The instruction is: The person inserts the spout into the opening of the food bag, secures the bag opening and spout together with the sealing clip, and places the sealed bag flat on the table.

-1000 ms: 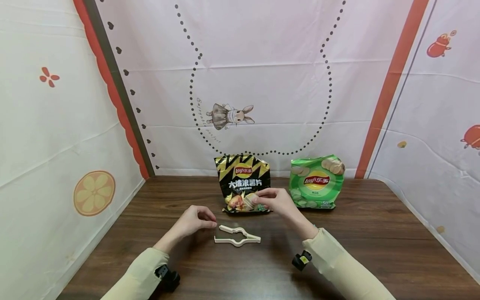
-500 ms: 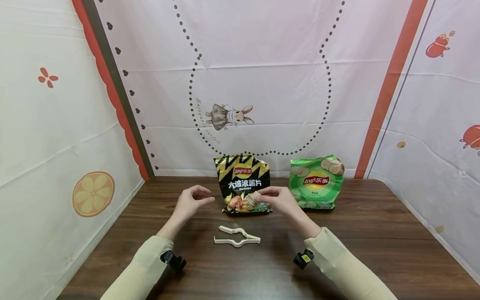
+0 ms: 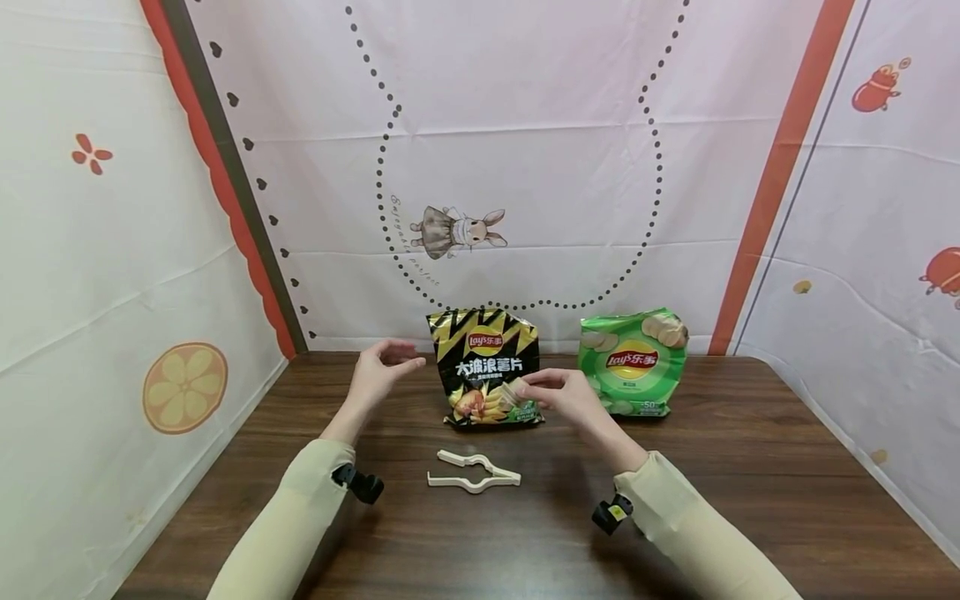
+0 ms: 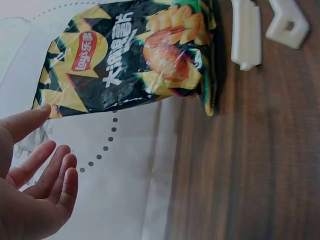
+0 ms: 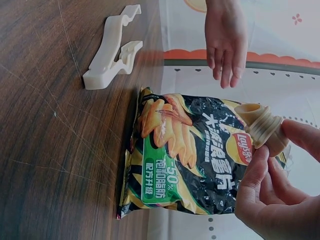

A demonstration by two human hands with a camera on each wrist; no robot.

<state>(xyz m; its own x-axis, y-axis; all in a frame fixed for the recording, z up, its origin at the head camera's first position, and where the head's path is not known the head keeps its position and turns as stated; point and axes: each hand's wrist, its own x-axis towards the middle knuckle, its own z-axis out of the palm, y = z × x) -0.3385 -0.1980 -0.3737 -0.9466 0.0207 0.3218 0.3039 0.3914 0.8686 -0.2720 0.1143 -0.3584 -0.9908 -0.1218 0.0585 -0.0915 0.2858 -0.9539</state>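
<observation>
A black-and-yellow Lay's chip bag [image 3: 487, 367] stands upright near the back of the table. In my right hand [image 3: 568, 398] I pinch a small cream threaded spout piece [image 5: 261, 129] between thumb and fingers, in front of the bag's lower right. My left hand [image 3: 378, 371] hovers left of the bag with fingers relaxed, holding nothing; in the left wrist view its thumb overlaps the bag's top corner, and contact is unclear. A cream bag clip [image 3: 476, 472], its two arms spread apart, lies on the table in front of the bag.
A green Lay's chip bag [image 3: 633, 362] stands to the right of the black one, partly behind my right hand. The dark wooden table [image 3: 750, 467] ends at a printed cloth backdrop [image 3: 525, 167], with cloth on both sides too.
My left hand has risen from beside the clip, moving forward to the left of the black bag. My right hand has shifted slightly right with the spout piece. The clip lies still.
</observation>
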